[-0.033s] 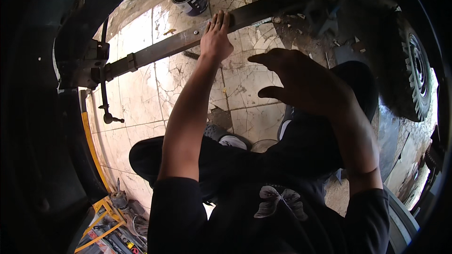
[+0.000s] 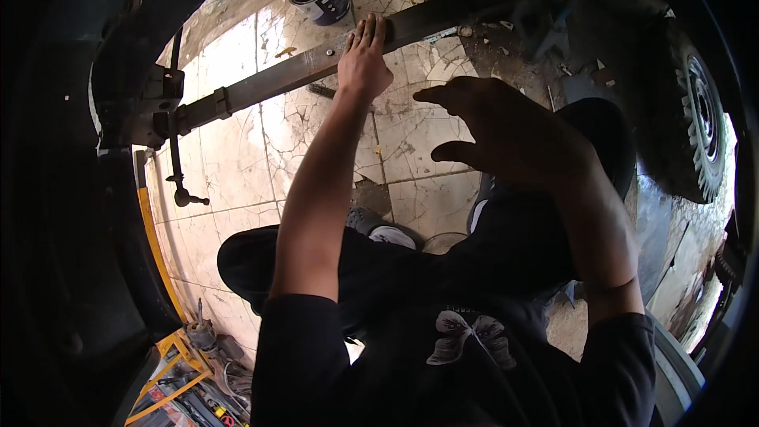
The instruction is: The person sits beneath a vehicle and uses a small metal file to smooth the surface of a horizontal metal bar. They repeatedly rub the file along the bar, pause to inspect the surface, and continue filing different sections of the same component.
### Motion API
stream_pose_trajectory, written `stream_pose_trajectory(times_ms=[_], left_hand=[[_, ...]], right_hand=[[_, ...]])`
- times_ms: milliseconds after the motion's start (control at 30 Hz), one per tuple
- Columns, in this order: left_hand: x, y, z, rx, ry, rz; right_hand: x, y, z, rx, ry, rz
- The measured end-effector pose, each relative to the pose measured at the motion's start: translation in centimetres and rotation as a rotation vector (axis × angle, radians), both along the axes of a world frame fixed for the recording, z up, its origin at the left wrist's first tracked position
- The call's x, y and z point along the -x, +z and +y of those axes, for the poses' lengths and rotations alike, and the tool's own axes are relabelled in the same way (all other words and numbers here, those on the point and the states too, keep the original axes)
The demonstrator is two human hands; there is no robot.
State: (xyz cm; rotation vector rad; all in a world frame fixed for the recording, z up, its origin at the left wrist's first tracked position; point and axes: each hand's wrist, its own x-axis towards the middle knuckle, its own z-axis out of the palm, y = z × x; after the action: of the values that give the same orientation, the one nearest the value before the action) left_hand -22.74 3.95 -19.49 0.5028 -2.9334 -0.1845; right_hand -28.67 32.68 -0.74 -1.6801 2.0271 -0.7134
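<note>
A long dark metal beam [image 2: 288, 75], like a vehicle axle, runs across the far side from left to upper right. My left hand [image 2: 365, 59] lies on it with outstretched fingers over its top, a little right of a small bolt head [image 2: 330, 53]. My right hand [image 2: 506, 130] hangs in the air nearer to me, in shadow, thumb and fingers apart with nothing between them. A bracket [image 2: 162, 87] joins the beam at its left end. From there a rod with a ball-joint end [image 2: 183, 196] points down.
An open paint can [image 2: 319, 0] stands on cracked floor tiles [image 2: 419, 146] beyond the beam. To the right is a knobbly tyre [image 2: 700, 122]. A yellow frame [image 2: 170, 364] with tools is at lower left. Dark bodywork surrounds the view. My bent knees are below my hands.
</note>
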Motion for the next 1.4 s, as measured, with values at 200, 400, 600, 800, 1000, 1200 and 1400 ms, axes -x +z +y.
stream_pose_trajectory(times_ms=[200, 400, 600, 800, 1000, 1200, 1400], left_hand=[[-0.4, -0.3, 0.4, -0.028, 0.031, 0.062], [-2.2, 0.0, 1.0, -0.023, 0.008, 0.023], [2.1, 0.3, -0.3, -0.058, 0.132, 0.023], [-0.1, -0.2, -0.4, -0.038, 0.026, 0.057], [-1.6, 0.3, 2.3, -0.055, 0.031, 0.037], [2.2, -0.6, -0.5, -0.031, 0.148, 0.112], [-0.9, -1.0, 1.7, -0.071, 0.034, 0.137]], right_hand=[[2.7, -0.8, -1.2, -0.035, -0.015, 0.030], [2.5, 0.4, 1.7, -0.192, -0.111, 0.035], [1.2, 2.3, 0.7, -0.093, -0.039, -0.009], [1.9, 1.4, -0.9, -0.173, -0.024, -0.041], [3.9, 1.1, -0.7, -0.311, -0.093, -0.040], [3.4, 0.4, -1.1, -0.167, -0.036, -0.132], [5.2, -0.5, -0.6, -0.297, -0.108, -0.098]])
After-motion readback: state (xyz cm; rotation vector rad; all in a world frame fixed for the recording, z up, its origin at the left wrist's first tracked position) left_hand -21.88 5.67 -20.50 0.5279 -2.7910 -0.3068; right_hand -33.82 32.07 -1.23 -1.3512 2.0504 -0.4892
